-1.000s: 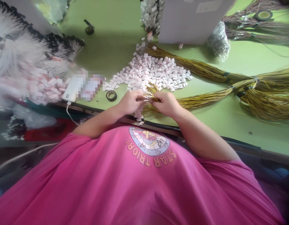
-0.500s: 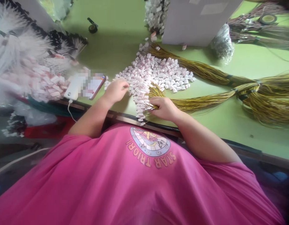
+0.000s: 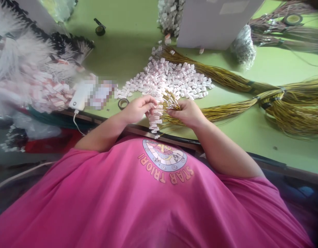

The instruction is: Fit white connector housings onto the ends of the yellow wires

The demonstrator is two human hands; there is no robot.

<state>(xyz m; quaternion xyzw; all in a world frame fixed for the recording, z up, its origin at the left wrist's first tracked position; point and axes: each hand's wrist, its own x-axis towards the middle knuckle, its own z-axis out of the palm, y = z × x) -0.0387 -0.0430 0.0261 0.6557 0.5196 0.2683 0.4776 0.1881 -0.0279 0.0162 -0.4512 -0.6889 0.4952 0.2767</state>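
My right hand (image 3: 189,113) is closed around a bunch of thin yellow-brown wires (image 3: 171,98), whose silvery ends stick out past the thumb. From there the wires run right across the table. My left hand (image 3: 138,109) is just left of it, thumb and fingertips brought together; anything between them is too small to make out. Its fingertips are beside a column of small white connectors (image 3: 155,120) that reaches toward the table's near edge. Behind both hands spreads a larger pile of white connectors (image 3: 171,75).
A roll of black tape (image 3: 123,103) lies by my left wrist, with a white power bank (image 3: 81,94) and a phone (image 3: 101,96) farther left. Another wire bundle (image 3: 221,75) crosses behind. A pale box (image 3: 215,24) stands at the back, beside a clear plastic bag (image 3: 244,48).
My left hand has moved right and toward me, closer to my right hand, uncovering the tape roll. My right hand has turned slightly, and more silvery wire ends show in it.
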